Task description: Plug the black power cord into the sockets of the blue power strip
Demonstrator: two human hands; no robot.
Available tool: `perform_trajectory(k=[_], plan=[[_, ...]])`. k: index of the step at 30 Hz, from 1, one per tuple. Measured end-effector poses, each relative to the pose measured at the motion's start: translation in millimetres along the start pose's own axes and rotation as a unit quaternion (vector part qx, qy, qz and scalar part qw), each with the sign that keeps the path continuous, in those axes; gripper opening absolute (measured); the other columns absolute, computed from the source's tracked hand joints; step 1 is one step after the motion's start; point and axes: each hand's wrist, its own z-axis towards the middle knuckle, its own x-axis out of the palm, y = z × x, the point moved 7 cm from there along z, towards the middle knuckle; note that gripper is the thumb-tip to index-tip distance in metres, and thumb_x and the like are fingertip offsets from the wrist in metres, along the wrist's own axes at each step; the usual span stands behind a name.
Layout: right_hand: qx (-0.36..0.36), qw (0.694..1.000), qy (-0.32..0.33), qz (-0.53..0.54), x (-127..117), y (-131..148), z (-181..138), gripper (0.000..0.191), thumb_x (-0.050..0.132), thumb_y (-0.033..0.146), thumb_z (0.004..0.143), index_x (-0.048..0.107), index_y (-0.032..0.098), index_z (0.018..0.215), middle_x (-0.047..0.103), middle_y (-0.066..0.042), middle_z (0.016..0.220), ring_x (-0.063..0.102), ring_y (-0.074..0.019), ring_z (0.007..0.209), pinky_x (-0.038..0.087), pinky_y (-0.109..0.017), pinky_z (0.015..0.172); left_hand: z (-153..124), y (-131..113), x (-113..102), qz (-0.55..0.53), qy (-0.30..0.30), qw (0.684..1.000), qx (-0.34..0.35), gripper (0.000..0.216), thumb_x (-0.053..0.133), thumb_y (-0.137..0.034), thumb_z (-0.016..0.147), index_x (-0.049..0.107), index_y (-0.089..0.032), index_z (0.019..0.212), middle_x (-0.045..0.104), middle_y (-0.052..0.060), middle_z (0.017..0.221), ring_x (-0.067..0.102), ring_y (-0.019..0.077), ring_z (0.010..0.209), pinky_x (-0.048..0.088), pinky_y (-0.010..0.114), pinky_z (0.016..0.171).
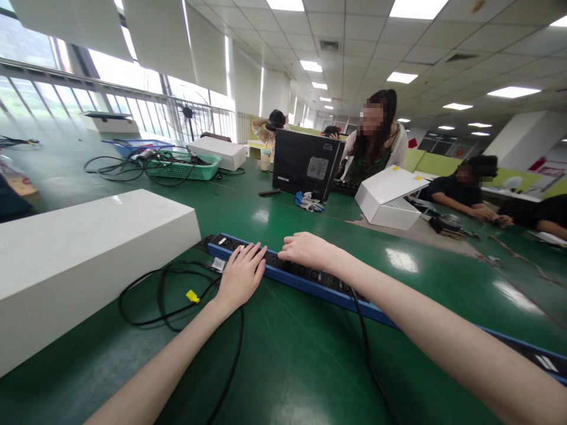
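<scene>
A long blue-edged black power strip (325,285) runs across the green table from the centre toward the lower right. My left hand (243,273) lies on its left part, fingers stretched out. Over the sockets just right of it, my right hand (305,249) is closed with the fingertips pointing down at the strip. What those fingers hold, if anything, is hidden. A black cable (163,295) with a yellow tag (192,296) is looped left of my left hand. Another black cable (364,330) hangs from the strip below my right forearm.
A large white box (97,236) stands on the left. Farther back are a green basket (188,167) with cables, a black monitor (305,162), gloves (309,202) and a white carton (390,198). One person (376,144) is behind the monitor; others sit around.
</scene>
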Motion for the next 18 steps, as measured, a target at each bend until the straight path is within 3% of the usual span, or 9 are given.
perform_trajectory(k=[6,12,18], plan=[[0.015,1.000,0.011,0.007,-1,-1,-1,0.011,0.059,0.024,0.098,0.068,0.017,0.093,0.073,-0.008,0.088,0.058,-0.0189,0.096,0.040,-0.026,0.069,1,-3,-3,0.002,0.007,1.000,0.005,0.047,0.037,-0.033,0.103,0.050,-0.030,0.148,0.047,0.004,0.155,0.043,0.0254,0.145,0.027,0.052,0.123],[0.009,1.000,0.025,-0.010,1,6,0,0.015,0.055,0.020,0.099,0.068,0.014,0.093,0.072,-0.011,0.085,0.059,-0.0210,0.094,0.043,-0.027,0.069,-2,-27,-2,-0.044,0.038,0.992,0.116,0.048,0.037,-0.029,0.103,0.048,-0.027,0.150,0.051,0.002,0.152,0.043,0.0200,0.144,0.027,0.046,0.125],[0.002,1.000,0.019,-0.020,2,10,2,0.016,0.055,0.018,0.098,0.068,0.013,0.090,0.071,-0.011,0.081,0.059,-0.0223,0.091,0.043,-0.028,0.066,-2,-27,0,-0.068,0.038,0.991,0.107,0.046,0.039,-0.030,0.103,0.053,-0.025,0.147,0.053,0.003,0.151,0.048,0.0207,0.141,0.033,0.046,0.123]])
